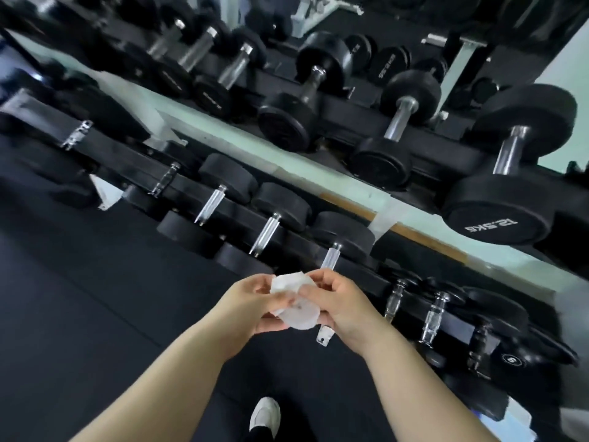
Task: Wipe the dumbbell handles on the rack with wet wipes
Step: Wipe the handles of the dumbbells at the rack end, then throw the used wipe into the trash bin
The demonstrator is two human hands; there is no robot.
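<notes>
A crumpled white wet wipe (pixel 296 309) sits between both hands in front of the lower rack tier. My left hand (pixel 255 306) grips its left side and my right hand (pixel 342 306) pinches its right side. Directly behind the hands lies a black dumbbell whose chrome handle (pixel 330 256) shows above my right hand, with its near end (pixel 324 335) showing below. More chrome handles (pixel 267 232) run along the lower tier of the black rack (pixel 452 320). The upper tier carries larger dumbbells, one marked 12.5 kg (pixel 497 221).
A mirror behind the rack (pixel 357 193) reflects the dumbbells. Black rubber flooring (pixel 79 298) spreads out to the left. My white shoe (pixel 264 413) is at the bottom centre. Small dumbbells (pixel 433 315) fill the lower tier to the right of my hands.
</notes>
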